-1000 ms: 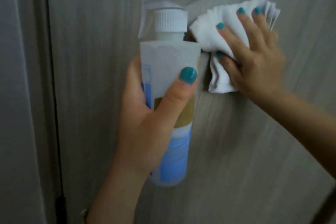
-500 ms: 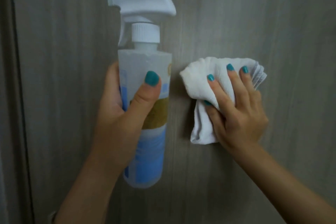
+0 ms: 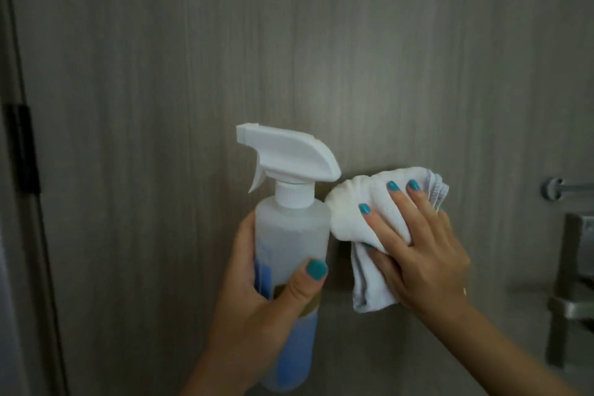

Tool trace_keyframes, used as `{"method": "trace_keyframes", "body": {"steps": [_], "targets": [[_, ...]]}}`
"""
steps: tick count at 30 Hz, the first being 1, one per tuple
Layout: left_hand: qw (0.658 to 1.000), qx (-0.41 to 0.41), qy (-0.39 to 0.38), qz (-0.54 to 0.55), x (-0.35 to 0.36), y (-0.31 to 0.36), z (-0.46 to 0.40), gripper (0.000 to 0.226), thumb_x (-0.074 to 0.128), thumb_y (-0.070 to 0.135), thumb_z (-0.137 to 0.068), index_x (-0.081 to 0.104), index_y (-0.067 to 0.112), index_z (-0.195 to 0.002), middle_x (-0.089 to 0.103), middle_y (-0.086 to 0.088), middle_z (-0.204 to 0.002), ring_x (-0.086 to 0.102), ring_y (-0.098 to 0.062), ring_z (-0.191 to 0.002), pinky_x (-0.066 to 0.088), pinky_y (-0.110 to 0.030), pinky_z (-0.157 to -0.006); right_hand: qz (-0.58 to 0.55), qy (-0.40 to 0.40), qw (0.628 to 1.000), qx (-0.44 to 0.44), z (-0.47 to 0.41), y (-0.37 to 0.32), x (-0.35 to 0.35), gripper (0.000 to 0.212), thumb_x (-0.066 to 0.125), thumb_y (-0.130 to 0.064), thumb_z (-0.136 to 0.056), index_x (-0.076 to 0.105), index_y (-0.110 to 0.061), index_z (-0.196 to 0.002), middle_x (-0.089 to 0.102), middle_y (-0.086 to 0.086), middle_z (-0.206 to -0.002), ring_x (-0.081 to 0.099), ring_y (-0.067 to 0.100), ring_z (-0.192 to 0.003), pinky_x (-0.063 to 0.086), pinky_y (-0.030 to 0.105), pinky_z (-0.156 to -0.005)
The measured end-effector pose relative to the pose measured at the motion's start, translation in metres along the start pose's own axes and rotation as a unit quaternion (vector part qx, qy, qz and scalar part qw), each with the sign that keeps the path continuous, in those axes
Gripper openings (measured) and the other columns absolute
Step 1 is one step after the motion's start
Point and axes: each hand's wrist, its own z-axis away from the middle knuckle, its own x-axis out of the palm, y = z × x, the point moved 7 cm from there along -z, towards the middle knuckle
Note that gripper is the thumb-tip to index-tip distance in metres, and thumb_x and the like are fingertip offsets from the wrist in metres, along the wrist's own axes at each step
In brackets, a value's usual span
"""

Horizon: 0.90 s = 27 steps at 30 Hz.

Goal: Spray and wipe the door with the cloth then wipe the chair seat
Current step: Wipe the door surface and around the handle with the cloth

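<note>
Item 1, door point(image 3: 193, 74): grey wood-grain panel filling most of the frame. Your wiping stage is in progress; whether spray already lies on the surface cannot be told.

Item 2, cloth point(image 3: 350, 222): white, folded and bunched, pressed against the door at centre right of the frame.

Item 3, right hand point(image 3: 424, 254): your fingers are spread fairly straight over the cloth and press it flat to the panel; the thumb tucks under the hanging fold.

Item 4, spray bottle point(image 3: 291, 235): upright at centre frame, white trigger head pointing toward the left of the frame, blue liquid low in the body. It stands just beside the cloth.

Item 5, left hand point(image 3: 257, 309): your fingers and thumb are curled round the bottle's body; no finger is on the trigger.

Item 6, door handle point(image 3: 575, 305) and metal fitting point(image 3: 554, 188): at the right edge of the frame, near the cloth's path to that side.

Item 7, hinge point(image 3: 24, 148): dark, at the left edge, beside the door's vertical gap.

Outstanding, by judgement: the rest of the door, then the chair seat, which is not in view. Open room lies above and to the left of your hands.
</note>
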Motion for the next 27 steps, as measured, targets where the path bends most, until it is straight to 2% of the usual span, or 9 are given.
{"method": "trace_keyframes", "body": {"steps": [4,7,11,14,18,20,22,24,27], "targets": [[0.999,-0.042,0.01,0.007,0.027,0.056,-0.034,0.066,0.082,0.032,-0.049,0.054,0.037,-0.109,0.073,0.024,-0.087,0.069,0.006,-0.079,0.05,-0.007,-0.06,0.033,-0.033,0.999,0.011,-0.059,0.068,-0.017,0.048,0.052,-0.037,-0.099,0.043,-0.028,-0.145,0.049,0.017,-0.146,0.042,0.041,-0.137,0.044,0.056,-0.094],[0.999,-0.048,-0.004,0.011,0.054,0.096,-0.059,0.068,0.078,0.042,-0.048,0.055,0.036,-0.112,0.073,0.02,-0.089,0.07,0.003,-0.08,0.051,-0.008,-0.062,0.049,-0.036,0.997,0.057,-0.104,0.117,-0.023,0.049,0.052,-0.037,-0.099,0.043,-0.027,-0.146,0.048,0.017,-0.147,0.041,0.041,-0.138,0.046,0.057,-0.093],[1.0,-0.023,0.009,0.001,0.076,0.144,-0.09,0.061,0.08,0.04,-0.061,0.055,0.034,-0.115,0.072,0.013,-0.093,0.07,-0.003,-0.083,0.053,-0.012,-0.065,0.049,-0.041,0.993,0.1,-0.161,0.16,-0.023,0.046,0.045,-0.042,-0.102,0.048,-0.024,-0.145,0.045,0.016,-0.15,0.038,0.042,-0.14,0.044,0.06,-0.098],[1.0,-0.005,0.015,-0.013,0.088,0.176,-0.103,0.053,0.08,0.043,-0.07,0.054,0.035,-0.116,0.071,0.013,-0.094,0.069,-0.002,-0.082,0.053,-0.012,-0.065,0.06,-0.029,0.993,0.1,-0.193,0.172,-0.02,0.045,0.044,-0.041,-0.103,0.047,-0.025,-0.145,0.046,0.016,-0.149,0.038,0.043,-0.139,0.044,0.062,-0.097],[0.999,0.018,0.02,-0.04,0.094,0.199,-0.106,0.055,0.077,0.044,-0.066,0.053,0.035,-0.115,0.07,0.01,-0.096,0.07,-0.008,-0.084,0.054,-0.016,-0.066,0.071,-0.019,0.992,0.107,-0.223,0.175,-0.007,0.047,0.045,-0.041,-0.103,0.044,-0.028,-0.148,0.041,0.013,-0.153,0.032,0.04,-0.143,0.036,0.066,-0.103],[0.999,0.021,0.033,-0.033,0.092,0.203,-0.105,0.05,0.074,0.044,-0.069,0.054,0.036,-0.114,0.07,0.008,-0.095,0.07,-0.01,-0.084,0.055,-0.018,-0.066,0.068,-0.016,0.991,0.115,-0.228,0.173,0.003,0.047,0.044,-0.043,-0.103,0.043,-0.03,-0.148,0.039,0.012,-0.155,0.03,0.038,-0.144,0.033,0.068,-0.105],[0.998,0.018,0.042,-0.031,0.088,0.205,-0.103,0.048,0.072,0.054,-0.071,0.054,0.037,-0.112,0.07,0.01,-0.093,0.07,-0.008,-0.084,0.055,-0.016,-0.065,0.064,-0.007,0.989,0.131,-0.228,0.174,0.008,0.048,0.045,-0.049,-0.101,0.045,-0.032,-0.146,0.04,0.01,-0.155,0.032,0.037,-0.143,0.03,0.067,-0.106],[0.998,0.018,0.048,-0.035,0.083,0.205,-0.102,0.052,0.071,0.053,-0.063,0.055,0.036,-0.109,0.07,0.012,-0.091,0.07,-0.006,-0.082,0.054,-0.015,-0.063,0.065,0.006,0.989,0.129,-0.227,0.176,0.009,0.049,0.047,-0.053,-0.1,0.048,-0.032,-0.145,0.042,0.01,-0.153,0.035,0.037,-0.142,0.031,0.065,-0.107],[0.997,0.031,0.058,-0.044,0.077,0.201,-0.1,0.05,0.075,0.055,-0.067,0.056,0.037,-0.109,0.071,0.009,-0.092,0.071,-0.008,-0.081,0.055,-0.017,-0.063,0.07,0.013,0.99,0.12,-0.225,0.177,0.011,0.05,0.047,-0.052,-0.1,0.047,-0.031,-0.146,0.043,0.01,-0.152,0.035,0.036,-0.142,0.032,0.065,-0.107]]}}
